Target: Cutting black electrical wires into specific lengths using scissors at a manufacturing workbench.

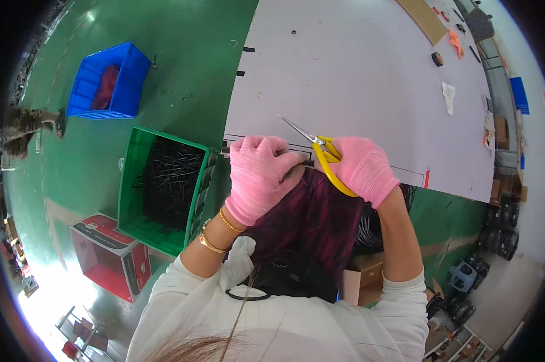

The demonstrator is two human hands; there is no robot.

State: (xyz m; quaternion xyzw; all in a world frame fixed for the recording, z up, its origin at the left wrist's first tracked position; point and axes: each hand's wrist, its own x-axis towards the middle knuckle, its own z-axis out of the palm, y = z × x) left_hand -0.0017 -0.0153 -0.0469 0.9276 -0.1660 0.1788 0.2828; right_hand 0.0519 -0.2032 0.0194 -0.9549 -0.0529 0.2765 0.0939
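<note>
My left hand [261, 175], in a pink knit glove, is closed at the near edge of the white table [345, 72]. Its thumb points right, beside a small dark piece [308, 163]; most of what the fingers hold is hidden. My right hand [366, 169], gloved the same way, grips yellow-handled long-nose pliers [328, 163]. Their slim metal tips point up and left over the tabletop, apart from the left hand. Below both hands, dark red sheer fabric [311, 211] hangs over my lap.
Left of the table stands a green crate [127, 199] full of thin black pieces. Farther off is a blue crate [118, 93] with a red bundle. A red and grey box [112, 253] sits near the green crate. A tape roll [437, 59] lies on the table's right.
</note>
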